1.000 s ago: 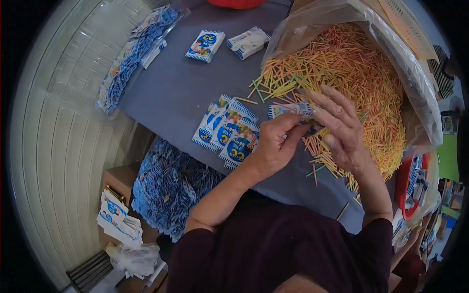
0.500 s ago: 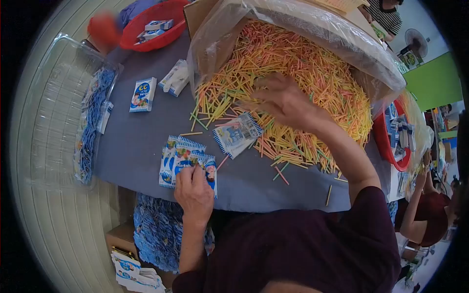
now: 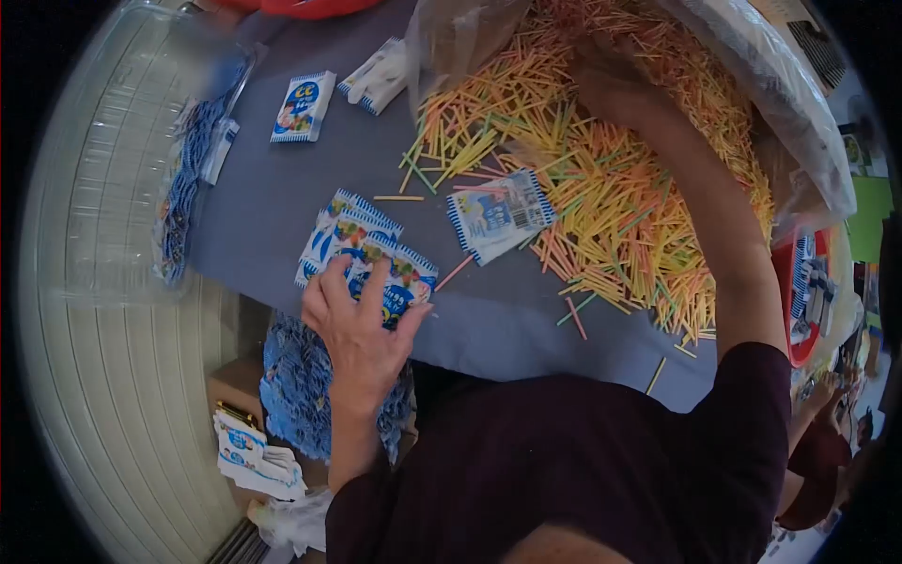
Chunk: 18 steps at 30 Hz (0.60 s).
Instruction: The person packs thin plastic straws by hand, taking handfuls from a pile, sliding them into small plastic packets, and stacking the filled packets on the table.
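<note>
Several overlapping packets, glossy film printed in blue and white with crimped, striped ends, lie on the grey cloth-covered surface beneath the left hand. Its grip is apart, fingers spread over the printed faces and thumb at the near corner. The right hand reaches into the far part of a heap of sticks, thin, straight and matt in yellow, orange, pink and green; its fingers are shadowed among them, so I cannot tell whether that grip is apart or together.

The heap fills a crinkled clear plastic liner and spills from its mouth onto the surface. A single packet lies flat at the spill's edge (its barcode side up), between the two hands. A clear, ribbed plastic tray holds a ruffled row of blue-edged packets along one side, and a red basin on the right contains more packets.

Half a second ago the right hand was over the nearer, middle part of the heap; now it is farther in. The left hand's fingers, then bunched on the packets, are now fanned out, while the single packet remains beside the spill
</note>
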Tool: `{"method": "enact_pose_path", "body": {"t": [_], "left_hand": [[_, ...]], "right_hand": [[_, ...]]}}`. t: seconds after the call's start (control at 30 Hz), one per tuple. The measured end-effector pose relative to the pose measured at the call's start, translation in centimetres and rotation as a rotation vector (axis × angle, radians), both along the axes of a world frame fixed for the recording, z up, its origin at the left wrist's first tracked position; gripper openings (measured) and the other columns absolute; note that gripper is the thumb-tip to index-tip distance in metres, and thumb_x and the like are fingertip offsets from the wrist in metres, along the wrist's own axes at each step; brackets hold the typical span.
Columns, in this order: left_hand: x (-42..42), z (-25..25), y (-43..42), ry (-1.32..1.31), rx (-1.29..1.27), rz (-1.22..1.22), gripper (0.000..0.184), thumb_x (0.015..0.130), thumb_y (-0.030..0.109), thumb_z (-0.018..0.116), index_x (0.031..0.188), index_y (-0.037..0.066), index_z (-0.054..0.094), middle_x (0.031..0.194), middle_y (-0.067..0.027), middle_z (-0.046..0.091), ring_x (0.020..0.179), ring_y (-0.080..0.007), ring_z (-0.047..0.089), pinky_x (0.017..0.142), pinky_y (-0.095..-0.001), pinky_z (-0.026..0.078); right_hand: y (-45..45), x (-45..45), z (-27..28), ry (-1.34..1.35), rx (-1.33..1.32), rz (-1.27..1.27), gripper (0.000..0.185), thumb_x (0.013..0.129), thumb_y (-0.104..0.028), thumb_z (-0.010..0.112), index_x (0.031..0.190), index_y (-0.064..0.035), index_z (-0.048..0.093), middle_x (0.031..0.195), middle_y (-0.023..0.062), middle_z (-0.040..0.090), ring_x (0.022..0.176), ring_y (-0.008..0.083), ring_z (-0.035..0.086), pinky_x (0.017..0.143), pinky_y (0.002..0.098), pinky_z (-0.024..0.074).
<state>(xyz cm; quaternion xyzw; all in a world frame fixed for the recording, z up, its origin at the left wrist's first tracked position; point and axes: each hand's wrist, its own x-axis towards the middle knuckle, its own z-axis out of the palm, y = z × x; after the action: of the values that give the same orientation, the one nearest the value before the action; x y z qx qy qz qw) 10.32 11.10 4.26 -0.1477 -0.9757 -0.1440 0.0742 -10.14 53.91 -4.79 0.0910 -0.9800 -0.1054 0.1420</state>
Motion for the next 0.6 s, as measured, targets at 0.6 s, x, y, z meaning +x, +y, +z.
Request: {"method": "enact_pose_path", "body": {"t": [0.6], "left_hand": [[-3.5, -2.1, 10.0, 0.025, 0.106, -0.458, 0.032, 0.071, 0.014, 0.073, 0.101, 0.003, 0.067, 0.116, -0.0144, 0.055, 0.11, -0.0325, 0.049, 0.091, -0.0473, 0.036]], "right_hand": [[3.1, 4.3, 9.4, -0.183, -1.166, 0.115, 0.039, 0.095, -0.03, 0.061, 0.128, -0.0094, 0.056, 0.111, 0.0144, 0.066, 0.114, 0.0268, 0.061, 0.092, 0.043, 0.0466]]}}
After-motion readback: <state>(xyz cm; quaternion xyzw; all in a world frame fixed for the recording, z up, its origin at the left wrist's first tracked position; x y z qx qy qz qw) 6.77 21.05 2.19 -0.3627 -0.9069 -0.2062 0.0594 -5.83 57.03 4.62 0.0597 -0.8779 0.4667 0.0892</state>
